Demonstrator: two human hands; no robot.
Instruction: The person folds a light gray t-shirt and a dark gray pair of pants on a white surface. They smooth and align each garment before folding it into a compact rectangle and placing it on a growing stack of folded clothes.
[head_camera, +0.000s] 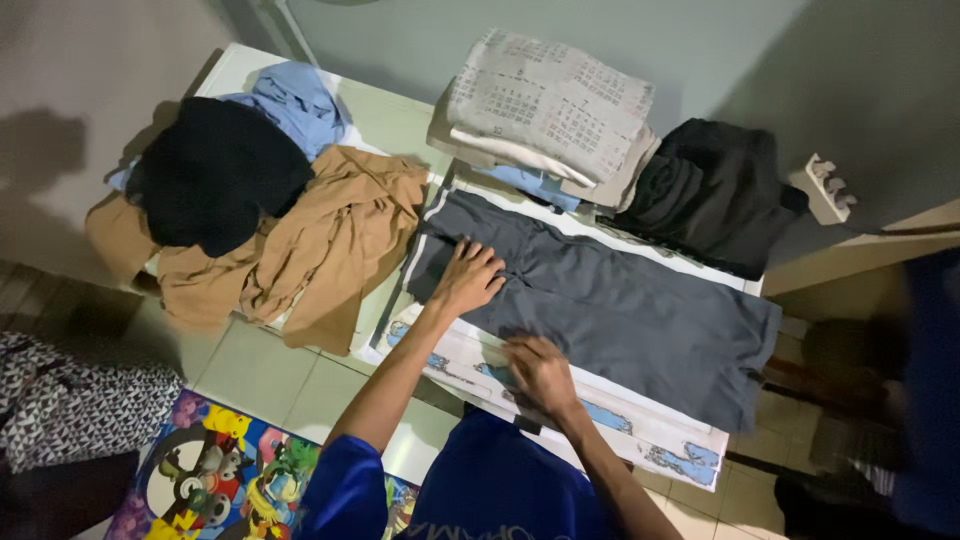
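— Right hand (540, 372) nearest, what's it doing?
— Palm down, fingers loose, grasping nothing, on the near edge of the grey trousers (610, 300) laid flat on the table (400, 120).
— Left hand (467, 277)?
— Arm outstretched, fingers spread, pressing the waistband end beside the tan garment (320, 240).

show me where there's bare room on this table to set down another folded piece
Little is free. One pale patch of table lies between the light blue garment and the folded stack. The grey trousers, under the left hand and right hand, fill the board's middle. The tan garment and black garment crowd the left end.
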